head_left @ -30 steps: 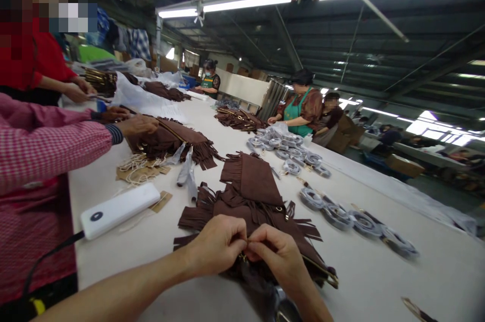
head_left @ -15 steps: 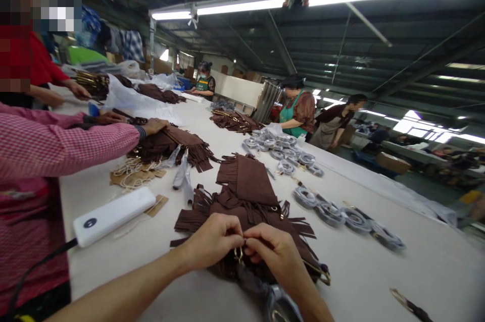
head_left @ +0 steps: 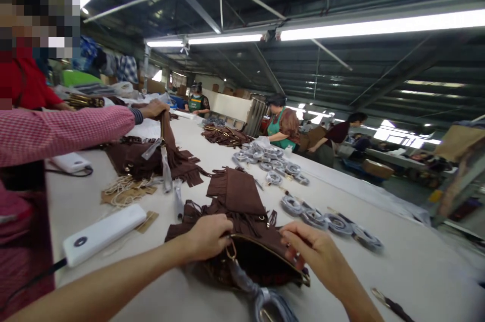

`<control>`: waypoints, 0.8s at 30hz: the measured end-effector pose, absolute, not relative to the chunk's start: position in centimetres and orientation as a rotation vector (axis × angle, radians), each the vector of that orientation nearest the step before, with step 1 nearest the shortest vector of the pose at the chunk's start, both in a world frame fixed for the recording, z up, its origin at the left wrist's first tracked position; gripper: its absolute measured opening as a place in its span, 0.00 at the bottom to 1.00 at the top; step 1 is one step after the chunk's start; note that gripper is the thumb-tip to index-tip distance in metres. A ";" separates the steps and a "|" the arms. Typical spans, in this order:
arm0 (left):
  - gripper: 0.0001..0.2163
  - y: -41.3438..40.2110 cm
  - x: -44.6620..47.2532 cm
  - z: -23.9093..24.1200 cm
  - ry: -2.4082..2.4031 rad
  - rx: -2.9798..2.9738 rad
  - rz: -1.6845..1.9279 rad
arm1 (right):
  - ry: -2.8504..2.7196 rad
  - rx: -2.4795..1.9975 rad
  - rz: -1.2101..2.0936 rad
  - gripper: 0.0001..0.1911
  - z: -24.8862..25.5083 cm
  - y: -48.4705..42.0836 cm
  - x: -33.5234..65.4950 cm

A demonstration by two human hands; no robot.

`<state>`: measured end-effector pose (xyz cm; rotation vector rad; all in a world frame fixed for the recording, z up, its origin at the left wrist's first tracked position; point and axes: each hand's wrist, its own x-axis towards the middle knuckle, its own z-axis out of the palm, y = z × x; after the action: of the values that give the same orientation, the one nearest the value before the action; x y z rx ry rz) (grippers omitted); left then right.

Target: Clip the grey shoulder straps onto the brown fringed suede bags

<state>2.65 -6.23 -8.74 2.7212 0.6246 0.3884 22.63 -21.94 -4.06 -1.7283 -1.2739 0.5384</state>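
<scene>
1. The brown bag (head_left: 245,192) lies on the white desk (head_left: 420,266), right in front of the person. It has fringes, and its zip mouth is open and dark inside.
2. The left hand (head_left: 210,236) pinches the top edge of the bag, with its fingers closed tight.
3. The right hand (head_left: 317,251) is at the bag's right side. Its fingers are bent, and I cannot tell if they grip the edge.
4. A gold clip (head_left: 231,250) hangs just under the left hand. A strap (head_left: 242,277) in gray plastic runs down from it to a coil.
5. More wrapped coils (head_left: 336,225) lie in a row to the right.
6. A white box (head_left: 104,235) with a black cord sits to the left.
7. Behind it are paper tags (head_left: 142,194) and white strings (head_left: 120,185).
8. On the left, a co-worker's hand (head_left: 156,108) holds up part of another brown bag (head_left: 127,158).
</scene>
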 end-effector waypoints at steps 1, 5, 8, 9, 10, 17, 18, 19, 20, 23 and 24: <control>0.03 -6.0 2.5 -8.6 0.616 2.636 0.384 | -1.333 -1.742 0.621 0.16 -4.0 -21.9 21.9; 0.04 -5.3 2.4 -8.7 0.595 2.339 0.356 | -1.765 -1.986 0.553 0.08 -5.5 -21.0 17.0; 0.05 -5.0 2.4 -9.2 0.600 2.288 0.360 | -1.971 -2.377 0.376 0.28 -8.4 -20.4 14.1; 0.05 -4.9 2.4 -9.4 0.597 2.277 0.359 | -1.970 -2.474 0.315 0.34 -9.5 -20.4 13.9; 0.05 -4.9 2.3 -9.6 0.592 2.265 0.359 | -1.963 -2.524 0.251 0.39 -10.7 -20.6 14.0; 0.04 -5.0 1.2 -11.1 0.497 2.202 0.347 | -2.085 -2.503 -0.010 0.40 -15.2 -24.5 17.7; 0.04 -5.1 0.9 -11.3 0.461 2.228 0.334 | -2.125 -2.518 -0.068 0.36 -15.1 -24.9 17.9; 0.05 -5.1 0.5 -11.5 0.416 2.276 0.321 | -2.166 -2.529 -0.111 0.33 -14.8 -25.2 18.0; 0.08 -5.2 0.0 -11.7 0.364 2.347 0.313 | -2.202 -2.526 -0.145 0.30 -14.4 -25.5 18.1; 0.18 -5.4 -1.5 -12.3 0.252 2.576 0.350 | -2.317 -2.380 -0.236 0.25 -13.2 -26.1 18.6; 0.19 -5.5 -2.0 -12.5 0.260 2.613 0.382 | -2.351 -2.293 -0.304 0.24 -12.9 -26.3 18.6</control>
<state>-1.99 -5.50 -12.52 2.6126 0.2595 0.3820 18.63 -26.30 -12.88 -2.2925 -2.3509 -0.3037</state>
